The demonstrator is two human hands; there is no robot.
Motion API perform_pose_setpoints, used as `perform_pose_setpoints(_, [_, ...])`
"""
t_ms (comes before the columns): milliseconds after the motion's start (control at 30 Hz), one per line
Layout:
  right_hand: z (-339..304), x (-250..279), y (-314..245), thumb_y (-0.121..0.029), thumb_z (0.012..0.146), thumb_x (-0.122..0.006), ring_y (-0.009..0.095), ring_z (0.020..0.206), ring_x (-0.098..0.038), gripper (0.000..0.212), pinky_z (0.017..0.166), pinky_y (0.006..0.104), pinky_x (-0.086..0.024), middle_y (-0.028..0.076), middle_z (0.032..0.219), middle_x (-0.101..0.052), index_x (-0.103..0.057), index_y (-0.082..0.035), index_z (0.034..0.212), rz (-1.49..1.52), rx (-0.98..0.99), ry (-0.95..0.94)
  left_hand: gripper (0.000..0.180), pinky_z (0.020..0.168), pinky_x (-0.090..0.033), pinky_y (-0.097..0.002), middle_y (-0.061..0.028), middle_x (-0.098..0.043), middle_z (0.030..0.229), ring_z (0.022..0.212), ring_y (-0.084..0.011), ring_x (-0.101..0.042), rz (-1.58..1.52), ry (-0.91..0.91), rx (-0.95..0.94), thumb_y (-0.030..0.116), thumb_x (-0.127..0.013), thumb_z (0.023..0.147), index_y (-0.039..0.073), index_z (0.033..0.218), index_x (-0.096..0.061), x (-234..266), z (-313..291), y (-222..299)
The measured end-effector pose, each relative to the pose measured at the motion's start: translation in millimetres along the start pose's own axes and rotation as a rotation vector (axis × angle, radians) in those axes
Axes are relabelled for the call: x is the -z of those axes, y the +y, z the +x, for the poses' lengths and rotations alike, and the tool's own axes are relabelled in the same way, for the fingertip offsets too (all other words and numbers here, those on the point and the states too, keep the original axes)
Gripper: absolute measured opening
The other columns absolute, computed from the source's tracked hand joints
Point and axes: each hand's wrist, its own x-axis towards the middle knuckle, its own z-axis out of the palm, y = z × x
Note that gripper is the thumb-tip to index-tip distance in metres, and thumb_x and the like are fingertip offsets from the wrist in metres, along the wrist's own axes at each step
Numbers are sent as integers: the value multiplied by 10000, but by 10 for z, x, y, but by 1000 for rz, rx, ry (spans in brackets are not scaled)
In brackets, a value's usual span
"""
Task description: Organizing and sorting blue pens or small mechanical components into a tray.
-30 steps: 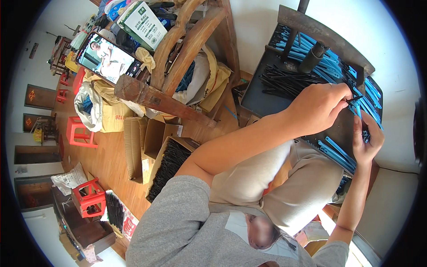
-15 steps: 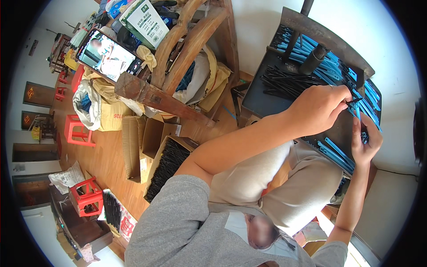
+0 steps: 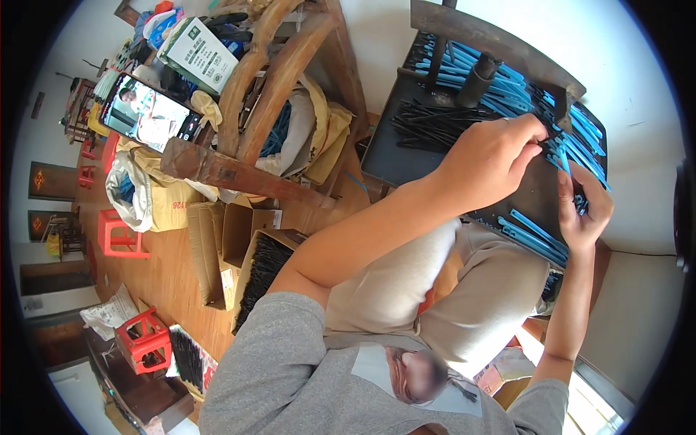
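Observation:
Over a dark metal work table, my left hand (image 3: 493,156) pinches a short black piece (image 3: 552,136) between thumb and fingers. It meets the end of a blue plastic strip (image 3: 562,157), which my right hand (image 3: 589,210) grips from below with its fingertips. How the two pieces join is too small to make out. Just beyond my hands is a dark metal fixture with a thick upright cylinder (image 3: 478,81). Many blue strips (image 3: 507,90) lie behind and around it. A heap of thin black strips (image 3: 435,127) lies left of my left hand.
More blue strips (image 3: 540,235) lie along the table's near edge, above my knees. To the left stand a wooden frame (image 3: 217,170), a propped phone (image 3: 148,112), an open sack (image 3: 134,192) and a carton of black strips (image 3: 264,272). Red stools (image 3: 119,233) stand further off.
The whole view has shifted, so the table and both hands appear further left. My hands keep nearly the same grip beside the fixture.

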Motion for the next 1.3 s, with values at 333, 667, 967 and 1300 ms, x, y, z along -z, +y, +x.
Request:
perform_pose_setpoints(333, [-11, 18, 13, -63, 818, -719, 80, 555, -513, 123, 532, 199, -405, 47, 659, -614, -674, 18, 899, -3, 14, 27, 143, 563, -515, -291, -137, -664, 770, 690, -251, -683, 10, 30, -20, -19, -653, 818, -4, 918, -553, -14, 17, -5])
perform_pose_setpoints(667, [-22, 16, 18, -60, 816, -720, 77, 567, -524, 127, 544, 201, -416, 47, 674, -625, -674, 14, 908, 8, -10, 19, 148, 606, -537, -286, -127, -665, 801, 719, -245, -690, -15, 3, -22, -21, -655, 813, -5, 927, -562, -23, -10, -42])
perform_pose_setpoints(967, [-12, 15, 27, -66, 819, -719, 70, 552, -490, 126, 525, 199, -387, 29, 640, -589, -677, 8, 912, -1, -9, 25, 149, 614, -543, -294, -129, -663, 798, 730, -252, -693, 5, -15, -28, -19, -657, 813, -6, 927, -563, -16, -7, -35])
perform_pose_setpoints(1300, [-30, 3, 43, -64, 824, -709, 64, 545, -496, 105, 519, 201, -386, 23, 625, -592, -684, 4, 900, 13, -34, 37, 143, 622, -546, -296, -135, -663, 796, 733, -252, -693, -26, 9, -33, -18, -656, 813, -10, 923, -564, -22, -20, -47])
